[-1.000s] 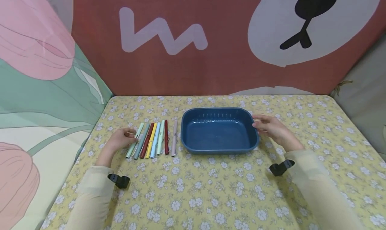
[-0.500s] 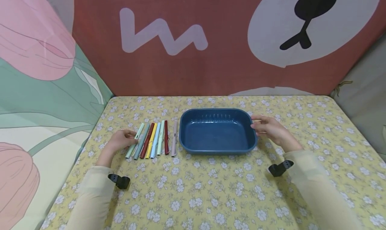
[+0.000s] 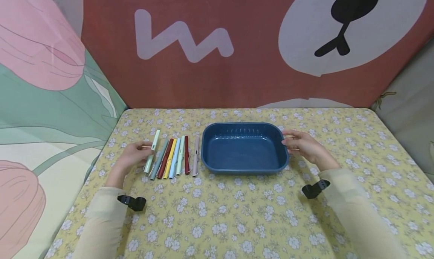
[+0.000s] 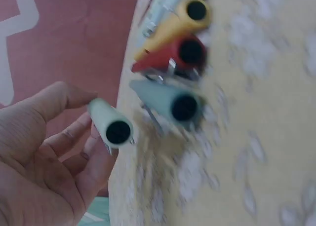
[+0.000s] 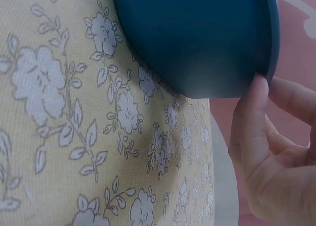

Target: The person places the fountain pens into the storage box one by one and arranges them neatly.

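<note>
The left hand pinches a pale-green tubular plastic pen, the right hand a dark-blue oblong plastic basin; a low swing could knock the adjacent grey-green tubular plastic pen

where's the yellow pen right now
In the head view, the yellow pen lies left of the blue tray, between a dark red pen and a light blue one.

Head looks forward-down; close, seemingly tilted wrist views share its tablecloth.
</note>
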